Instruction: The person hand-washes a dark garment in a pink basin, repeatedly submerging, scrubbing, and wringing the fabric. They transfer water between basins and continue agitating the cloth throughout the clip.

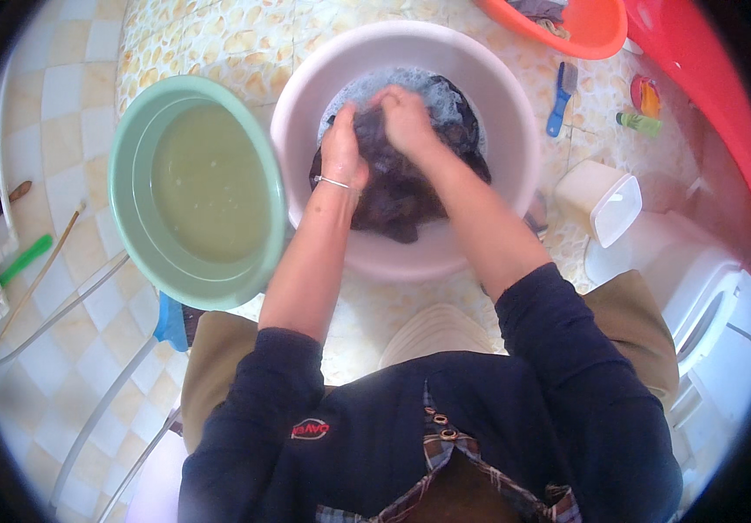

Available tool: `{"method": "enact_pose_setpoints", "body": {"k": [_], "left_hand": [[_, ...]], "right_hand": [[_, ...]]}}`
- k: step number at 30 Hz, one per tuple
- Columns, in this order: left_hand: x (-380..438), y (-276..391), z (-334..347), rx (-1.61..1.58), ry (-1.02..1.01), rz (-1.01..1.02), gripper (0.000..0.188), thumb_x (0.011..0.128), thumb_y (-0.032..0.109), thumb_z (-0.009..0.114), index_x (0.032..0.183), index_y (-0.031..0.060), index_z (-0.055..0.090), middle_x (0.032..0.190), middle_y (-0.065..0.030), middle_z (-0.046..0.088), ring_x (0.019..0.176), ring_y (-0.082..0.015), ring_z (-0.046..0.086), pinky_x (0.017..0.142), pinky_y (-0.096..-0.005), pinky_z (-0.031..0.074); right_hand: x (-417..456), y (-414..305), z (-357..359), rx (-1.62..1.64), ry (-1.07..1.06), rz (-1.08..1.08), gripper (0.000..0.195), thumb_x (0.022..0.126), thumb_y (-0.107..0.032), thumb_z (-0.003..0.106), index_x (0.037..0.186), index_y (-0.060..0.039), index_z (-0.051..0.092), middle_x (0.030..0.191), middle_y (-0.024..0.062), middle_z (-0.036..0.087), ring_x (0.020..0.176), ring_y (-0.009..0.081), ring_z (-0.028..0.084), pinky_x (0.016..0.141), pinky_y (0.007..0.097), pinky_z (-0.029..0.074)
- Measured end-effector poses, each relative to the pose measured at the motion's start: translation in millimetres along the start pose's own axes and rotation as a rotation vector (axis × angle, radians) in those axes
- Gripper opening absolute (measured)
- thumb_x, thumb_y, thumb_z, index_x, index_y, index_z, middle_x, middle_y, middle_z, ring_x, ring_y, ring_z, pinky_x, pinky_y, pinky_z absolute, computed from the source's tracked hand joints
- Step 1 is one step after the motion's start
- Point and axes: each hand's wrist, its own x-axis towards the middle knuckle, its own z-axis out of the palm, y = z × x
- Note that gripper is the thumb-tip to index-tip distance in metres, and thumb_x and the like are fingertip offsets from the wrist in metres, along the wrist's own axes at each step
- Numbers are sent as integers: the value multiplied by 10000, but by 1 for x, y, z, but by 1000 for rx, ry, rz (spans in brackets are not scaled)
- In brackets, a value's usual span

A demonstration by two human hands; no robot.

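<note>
Soapy water (401,78) and a dark wet garment or cloth (395,196) fill the bottom of a pale pink plastic basin (509,131) in front of me. My left hand (341,151) grips the left part of the cloth, thumb uppermost, its fingers partly hidden by the fabric. Opposite it, my right hand (405,121) is closed on a bunched part of the same cloth near the foam. The two hands are close together over the basin, and a thin bracelet (333,182) circles my left wrist.
A green basin (274,189) of cloudy water touches the pink one's left side. An orange basin (584,46) holding cloth stands at upper right. Below it lie a blue-handled brush (561,98), a green tube (639,124) and a white plastic container (601,199). Hoses (104,405) run at left.
</note>
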Motion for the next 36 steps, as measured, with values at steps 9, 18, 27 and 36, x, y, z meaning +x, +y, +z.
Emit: {"method": "enact_pose_setpoints", "body": {"k": [9, 18, 27, 36], "left_hand": [[13, -16, -14, 1256, 35, 741, 673, 846, 193, 592, 1403, -32, 288, 1452, -320, 221, 1375, -408, 211, 1134, -426, 187], [25, -71, -35, 1682, -275, 589, 562, 854, 139, 505, 1376, 23, 334, 1423, -234, 342, 1301, -395, 347, 1054, -524, 273], [4, -62, -46, 898, 60, 316, 245, 900, 138, 531, 1087, 7, 621, 1107, -149, 633, 1033, -207, 600, 894, -335, 471], [-40, -43, -27, -218, -150, -512, 752, 952, 487, 392, 1400, -88, 204, 1402, -295, 320, 1242, -422, 427, 1009, -514, 399]], "right_hand": [[24, 10, -60, -571, 158, -234, 342, 924, -290, 481, 1166, -60, 559, 1136, 193, 575, 1063, 382, 539, 929, 452, 428], [35, 5, -10, -975, -268, -201, 483, 892, -386, 537, 1279, -99, 500, 1250, 186, 497, 1173, 335, 480, 958, 495, 411], [52, 15, -4, -869, -170, -167, 424, 822, -343, 590, 1116, -37, 583, 1105, 212, 609, 1019, 362, 596, 894, 442, 474], [28, -70, -44, -258, -95, -483, 321, 703, -159, 654, 938, 47, 577, 960, 179, 635, 903, 287, 606, 849, 342, 468]]}}
